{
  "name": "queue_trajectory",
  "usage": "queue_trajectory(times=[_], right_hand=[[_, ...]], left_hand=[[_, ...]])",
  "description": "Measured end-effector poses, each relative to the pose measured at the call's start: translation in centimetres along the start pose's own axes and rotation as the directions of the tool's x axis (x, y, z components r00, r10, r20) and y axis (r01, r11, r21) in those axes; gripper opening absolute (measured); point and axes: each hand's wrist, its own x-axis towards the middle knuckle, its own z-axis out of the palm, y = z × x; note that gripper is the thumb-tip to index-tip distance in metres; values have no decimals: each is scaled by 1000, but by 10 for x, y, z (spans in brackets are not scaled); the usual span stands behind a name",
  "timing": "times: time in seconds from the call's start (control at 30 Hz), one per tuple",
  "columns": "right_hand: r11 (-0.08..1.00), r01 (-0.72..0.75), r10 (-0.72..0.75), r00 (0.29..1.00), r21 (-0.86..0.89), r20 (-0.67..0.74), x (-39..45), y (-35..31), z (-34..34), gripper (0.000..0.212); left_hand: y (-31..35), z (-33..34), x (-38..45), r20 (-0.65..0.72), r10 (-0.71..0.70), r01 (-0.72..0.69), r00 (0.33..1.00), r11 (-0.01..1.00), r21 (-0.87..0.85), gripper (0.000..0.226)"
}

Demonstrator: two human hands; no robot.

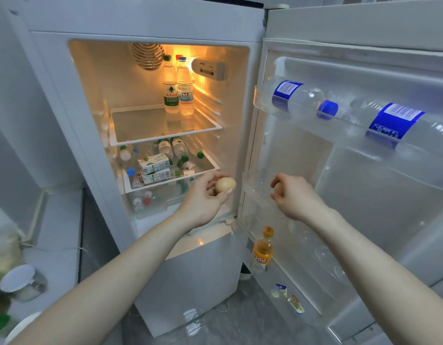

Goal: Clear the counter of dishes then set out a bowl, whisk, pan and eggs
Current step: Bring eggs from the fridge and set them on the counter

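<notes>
Fingers (216, 192) left: pinch egg (225, 185) | right hand (294, 195): at door shelf (255, 192)

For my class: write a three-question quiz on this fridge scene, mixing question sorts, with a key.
1. True or false: the left hand holds an egg.
2. Where does the orange drink bottle stand? A) top inside shelf B) lower door shelf C) the floor
3. Fill in: the right hand reaches into a shelf on the fridge ____.

Key: 1 true; 2 B; 3 door.
</notes>
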Motion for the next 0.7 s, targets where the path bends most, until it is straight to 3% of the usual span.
queue_trajectory(times=[0.17,0.4,0.7], right_hand=[[975,119,-108,992,187,-69,-67,5,-15,14],[976,29,-35,999,214,24,-136,32,-13,9],[948,122,-136,990,293,27,-145,40,-10,10]], left_hand=[[-4,-19,-60,-11,-50,49,999,995,-83,32],[-3,-13,-122,-30,-110,106,993,988,-114,30],[-10,8,-180,-175,-165,148,971,983,-105,30]])
